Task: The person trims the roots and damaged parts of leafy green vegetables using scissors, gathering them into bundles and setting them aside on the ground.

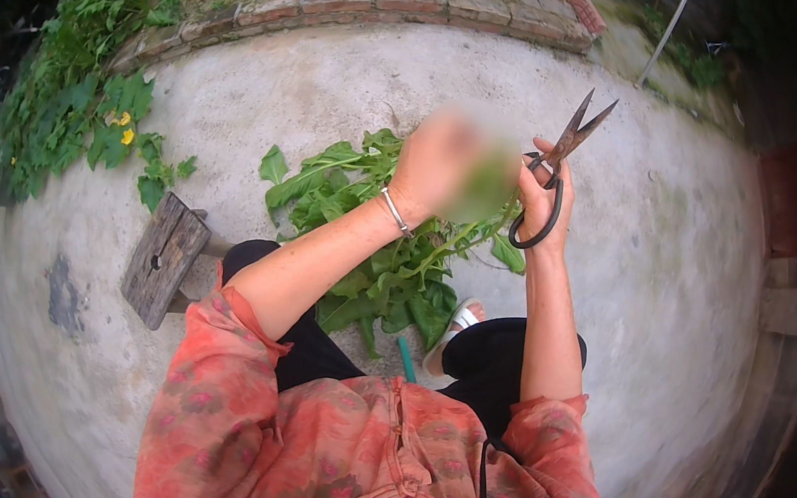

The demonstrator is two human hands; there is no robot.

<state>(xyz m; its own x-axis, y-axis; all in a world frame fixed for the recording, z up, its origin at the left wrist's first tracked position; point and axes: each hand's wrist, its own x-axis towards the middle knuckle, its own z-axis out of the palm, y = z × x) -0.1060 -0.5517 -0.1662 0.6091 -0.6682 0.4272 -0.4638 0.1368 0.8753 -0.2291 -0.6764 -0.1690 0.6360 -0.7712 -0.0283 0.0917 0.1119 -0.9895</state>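
Note:
A pair of old scissors (557,157) with black loop handles is in my right hand (553,218), closed around one handle. The rusty blades stand slightly apart and point up and away from me. Beside it on the left is my left hand (423,167), with a silver bangle at the wrist. A blurred patch covers its fingers and something green between the hands, so its grip cannot be made out. Beneath my left forearm, leafy green stalks (384,282) lie heaped on the ground between my legs. Some pale green stems reach toward my right hand.
A small weathered wooden stool (163,260) stands to my left on the concrete (650,310). Vines with yellow flowers (120,125) spread along the far left. A low brick edging (349,6) borders a soil bed ahead. My foot in a white sandal (456,328) is beside the leaves.

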